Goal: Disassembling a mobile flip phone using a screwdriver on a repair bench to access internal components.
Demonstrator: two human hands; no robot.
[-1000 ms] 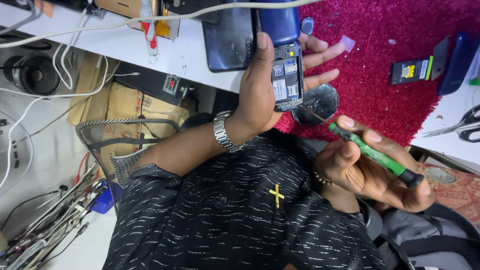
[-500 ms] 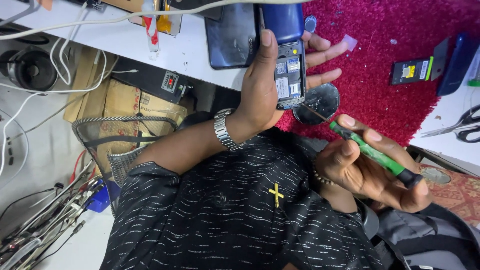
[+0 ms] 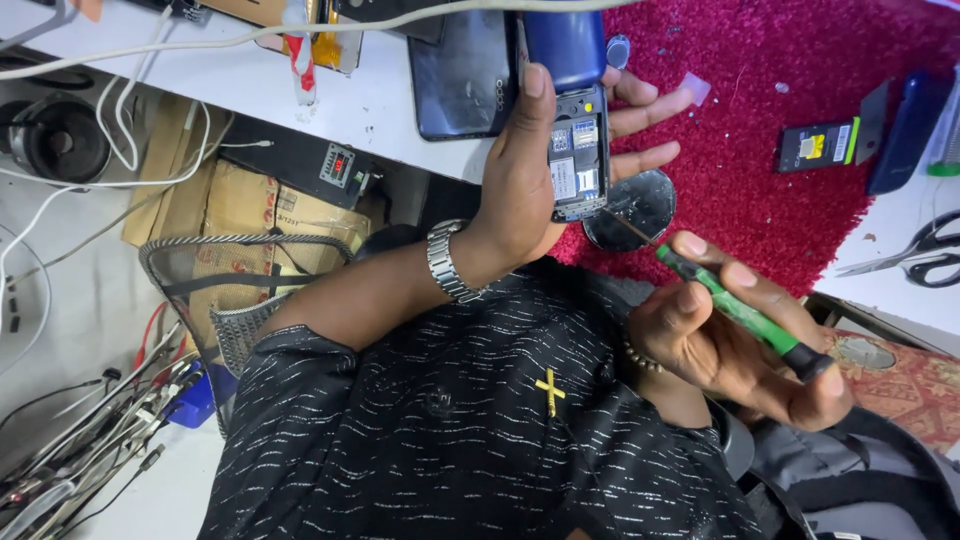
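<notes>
Over the red mat (image 3: 800,90), the left hand (image 3: 540,170) is clamped around a small phone (image 3: 578,150), back cover already off, insides bare. The right hand (image 3: 730,340) grips a green screwdriver (image 3: 740,312), tip just at the phone's lower edge; the screws look untouched.

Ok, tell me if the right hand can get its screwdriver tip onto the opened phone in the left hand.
Probably yes: the screwdriver tip in the right hand lies just beside the phone, nothing between, and the left hand leaves its open back uncovered.
</notes>
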